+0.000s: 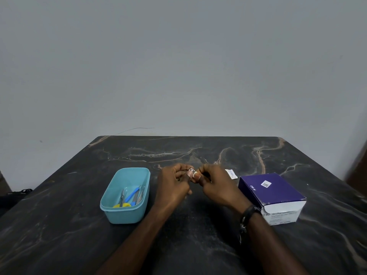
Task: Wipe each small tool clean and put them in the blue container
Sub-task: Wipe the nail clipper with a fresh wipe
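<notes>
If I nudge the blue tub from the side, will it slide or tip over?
The blue tub looks like thin plastic holding only a few small tools, so it is probably light and likely to slide on the smooth dark table. It sits low and wide, so tipping seems unlikely unless pushed at the rim.

The setting is a plain indoor room of a type that cannot be determined, arranged as a simple cleaning station. A dark marble-patterned table stands against a bare grey wall. A purple-and-white box of alcohol swabs and a blue container holding small hand tools suggest hygiene or clinical-type work.
</notes>
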`<state>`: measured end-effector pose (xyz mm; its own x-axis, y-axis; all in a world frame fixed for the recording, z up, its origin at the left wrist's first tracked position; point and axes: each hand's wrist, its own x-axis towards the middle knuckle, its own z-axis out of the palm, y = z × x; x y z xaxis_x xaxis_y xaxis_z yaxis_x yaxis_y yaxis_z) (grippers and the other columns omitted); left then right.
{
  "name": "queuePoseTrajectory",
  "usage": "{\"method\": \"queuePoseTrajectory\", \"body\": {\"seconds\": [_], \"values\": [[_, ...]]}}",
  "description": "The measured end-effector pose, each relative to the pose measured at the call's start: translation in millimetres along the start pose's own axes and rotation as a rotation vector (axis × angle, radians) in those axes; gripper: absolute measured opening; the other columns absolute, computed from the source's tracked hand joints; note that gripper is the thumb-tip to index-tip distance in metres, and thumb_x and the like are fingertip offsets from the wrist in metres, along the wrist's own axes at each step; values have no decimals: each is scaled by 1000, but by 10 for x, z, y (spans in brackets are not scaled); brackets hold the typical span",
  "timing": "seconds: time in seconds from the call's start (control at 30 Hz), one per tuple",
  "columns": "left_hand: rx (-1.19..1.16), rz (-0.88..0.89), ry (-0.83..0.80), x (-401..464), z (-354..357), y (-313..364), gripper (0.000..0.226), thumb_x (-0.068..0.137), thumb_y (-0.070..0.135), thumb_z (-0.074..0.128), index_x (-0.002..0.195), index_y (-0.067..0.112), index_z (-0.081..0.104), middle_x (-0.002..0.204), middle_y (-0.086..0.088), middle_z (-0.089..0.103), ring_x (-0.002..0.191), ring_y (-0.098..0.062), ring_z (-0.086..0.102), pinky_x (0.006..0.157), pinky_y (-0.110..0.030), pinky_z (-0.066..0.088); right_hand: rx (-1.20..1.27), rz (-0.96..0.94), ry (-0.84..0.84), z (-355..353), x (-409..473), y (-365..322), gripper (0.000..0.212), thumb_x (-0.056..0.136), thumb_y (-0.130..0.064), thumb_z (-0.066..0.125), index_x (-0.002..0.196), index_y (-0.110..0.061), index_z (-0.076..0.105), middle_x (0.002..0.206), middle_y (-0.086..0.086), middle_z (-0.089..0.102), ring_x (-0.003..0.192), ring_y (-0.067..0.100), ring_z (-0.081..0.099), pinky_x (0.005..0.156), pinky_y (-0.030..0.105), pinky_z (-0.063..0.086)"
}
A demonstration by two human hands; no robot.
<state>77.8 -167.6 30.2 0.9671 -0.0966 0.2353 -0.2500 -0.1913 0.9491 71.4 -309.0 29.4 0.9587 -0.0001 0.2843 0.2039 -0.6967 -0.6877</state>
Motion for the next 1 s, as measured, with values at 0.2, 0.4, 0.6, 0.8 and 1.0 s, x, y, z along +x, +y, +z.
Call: {"method": "queuePoseTrajectory", "body": {"seconds": [0.2, 0.4, 0.6, 0.8, 1.0], "values": [[-119, -17, 7, 31, -4, -52, 9, 89, 3, 64, 94, 9, 70, 77, -9, 74, 55, -19, 67, 47, -27, 52, 78, 21, 2, 23, 8, 16, 18, 93, -23, 57, 76, -20, 61, 70, -2, 63, 68, 15, 58, 67, 40, 51], [-98, 45, 0, 9, 16, -91, 20, 90, 3, 63, 110, 4, 70, 88, -9, 76, 74, -12, 74, 62, -21, 57, 196, 20, 5, 7, 13, -7, 23, 93, -17, 58, 71, -16, 62, 59, -7, 59, 58, 10, 52, 60, 33, 44], [-174, -2, -5, -4, 17, -41, 19, 92, 0, 59, 106, 7, 69, 84, -2, 74, 72, -10, 74, 61, -19, 58, 157, 14, -40, -64, 2, 11, 29, 93, -16, 58, 64, -13, 62, 57, 1, 54, 55, 12, 46, 56, 31, 39], [-68, 18, 8, 9, 38, -88, 17, 89, 2, 63, 104, 6, 70, 86, -7, 75, 74, -12, 74, 62, -23, 58, 143, 22, -8, -15, 3, 11, 22, 90, -21, 64, 71, -11, 65, 62, 1, 59, 58, 11, 50, 58, 33, 43], [-36, 70, 76, 9, 8, -76, 19, 84, 0, 69, 101, 9, 72, 88, -7, 75, 80, -15, 74, 71, -33, 61, 159, 18, 2, -27, 0, -22, 22, 90, -20, 63, 74, -6, 66, 65, 4, 61, 59, 11, 49, 59, 32, 42]]}}
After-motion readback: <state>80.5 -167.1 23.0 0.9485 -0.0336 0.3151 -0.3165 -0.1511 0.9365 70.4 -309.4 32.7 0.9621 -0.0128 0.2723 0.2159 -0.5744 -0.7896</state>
